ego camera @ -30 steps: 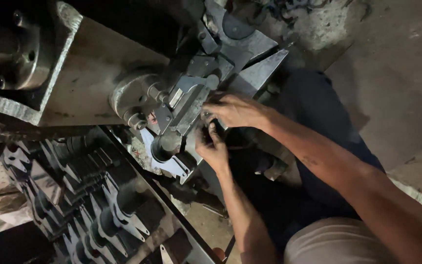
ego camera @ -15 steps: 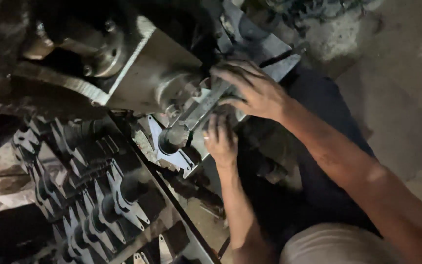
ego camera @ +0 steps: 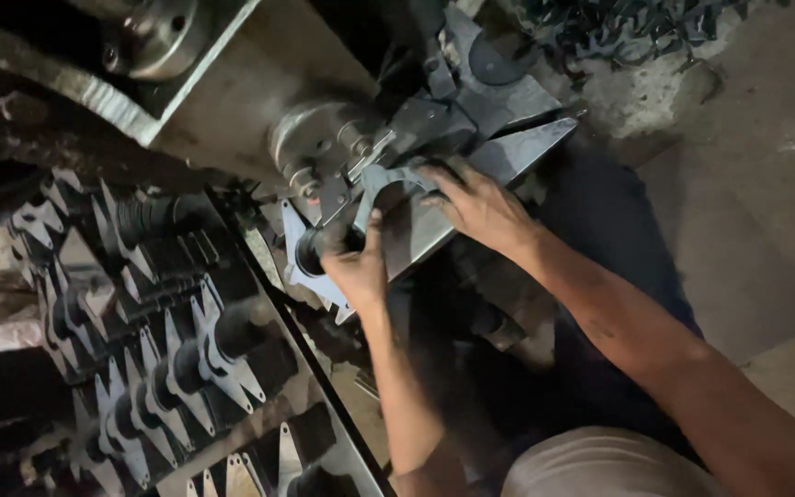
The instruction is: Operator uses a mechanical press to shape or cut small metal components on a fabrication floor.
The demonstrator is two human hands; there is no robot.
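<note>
a flat grey metal part (ego camera: 310, 267) with pointed corners and a round hub is gripped by the left hand (ego camera: 356, 267), the fingers closed around the hub and the thumb raised along the machine fixture (ego camera: 416, 138). the part is held just below that fixture, against its lower edge. the right hand (ego camera: 480, 207) is laid on a forked grey metal piece (ego camera: 388, 179) on the fixture, its fingers spread and pressed down rather than clenched. a tray (ego camera: 324, 433) of similar finned parts (ego camera: 223, 340) is seen at the lower left, near the left forearm.
</note>
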